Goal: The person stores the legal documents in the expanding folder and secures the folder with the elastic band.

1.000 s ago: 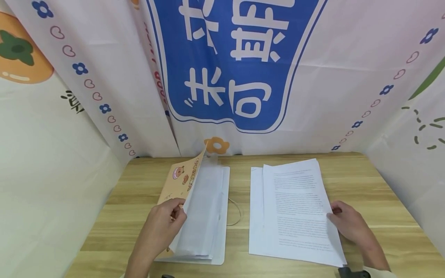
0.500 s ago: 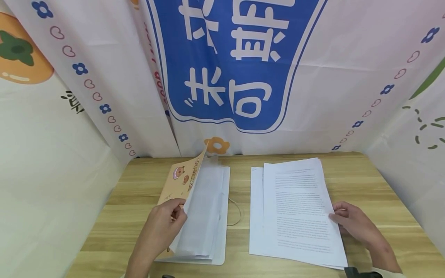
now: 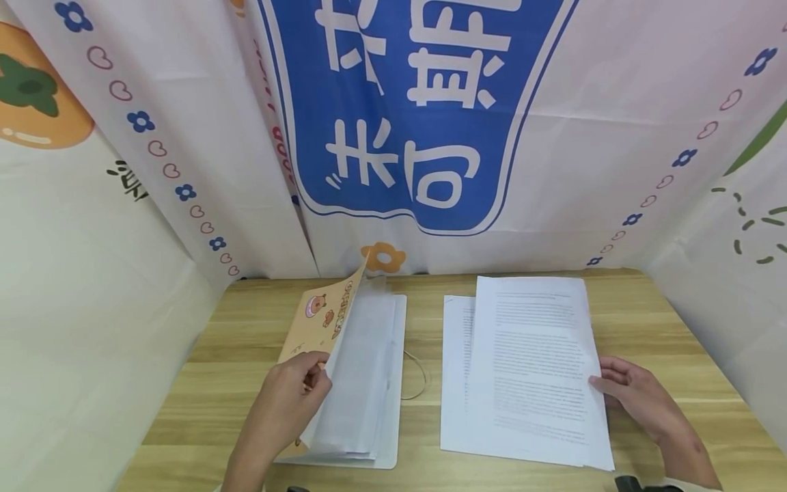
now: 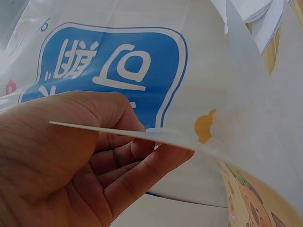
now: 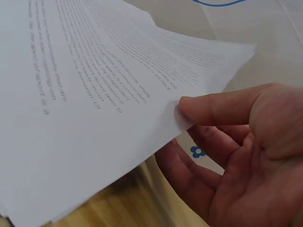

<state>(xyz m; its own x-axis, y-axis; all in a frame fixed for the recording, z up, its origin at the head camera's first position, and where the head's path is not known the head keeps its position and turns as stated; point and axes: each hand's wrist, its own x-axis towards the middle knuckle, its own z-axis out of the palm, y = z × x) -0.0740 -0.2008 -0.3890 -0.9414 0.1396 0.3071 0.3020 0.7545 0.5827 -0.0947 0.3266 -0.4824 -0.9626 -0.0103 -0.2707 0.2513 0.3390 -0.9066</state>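
Observation:
My left hand [image 3: 285, 396] pinches the free edge of an orange folder cover [image 3: 320, 314] with cartoon bears, holding it raised and tilted. Beneath the cover lie the folder's translucent sleeves [image 3: 356, 369] over its white back [image 3: 393, 410]. In the left wrist view the cover's thin edge passes between thumb and fingers. On the right, my right hand [image 3: 645, 403] pinches the right edge of printed sheets [image 3: 535, 362], thumb on top and fingers underneath. Those sheets overlap another printed page [image 3: 456, 383], whose left strip shows. The right wrist view has the paper [image 5: 94, 142] lifted at my thumb.
A thin elastic loop [image 3: 423, 376] lies on the wooden table [image 3: 424, 437] between folder and papers. Patterned cloth [image 3: 584, 171] hangs behind the table and along both sides.
My right hand has shifted right with the upper sheets, which now sit straighter and expose more of the page below, including its print. The left hand and folder cover stay put.

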